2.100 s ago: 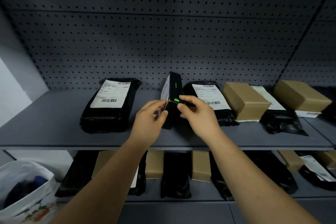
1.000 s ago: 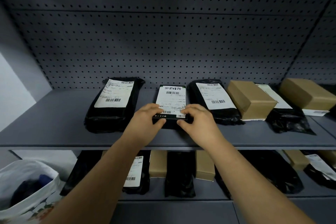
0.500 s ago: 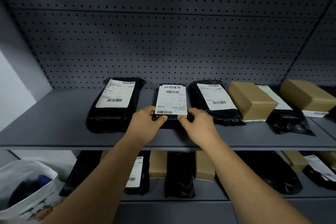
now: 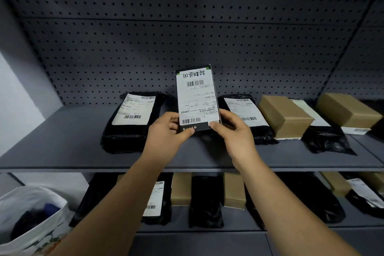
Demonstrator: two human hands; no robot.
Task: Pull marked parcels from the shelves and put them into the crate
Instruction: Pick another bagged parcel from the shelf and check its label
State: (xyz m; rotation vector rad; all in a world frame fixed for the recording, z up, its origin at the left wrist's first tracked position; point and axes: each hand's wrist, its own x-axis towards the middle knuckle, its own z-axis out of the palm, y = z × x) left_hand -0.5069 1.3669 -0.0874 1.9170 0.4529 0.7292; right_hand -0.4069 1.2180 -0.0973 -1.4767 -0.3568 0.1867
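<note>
One parcel (image 4: 197,97) pinched between left hand (image 4: 166,133) and right hand (image 4: 236,134), white bag (image 4: 44,237) holding dark fabric (image 4: 31,219)

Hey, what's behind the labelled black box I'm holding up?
Behind the black box stands the pegboard wall, above the grey shelf. The left black bag and right black bag flank it. The shelf patch directly behind the box is hidden.

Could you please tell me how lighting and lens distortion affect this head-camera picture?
Head view: dim, darkest across the top of the pegboard, whose side seams the wide lens leans outward; the label on the held box is bright and sharp, without glare; black bags on the lower shelf lose detail in shadow.
</note>
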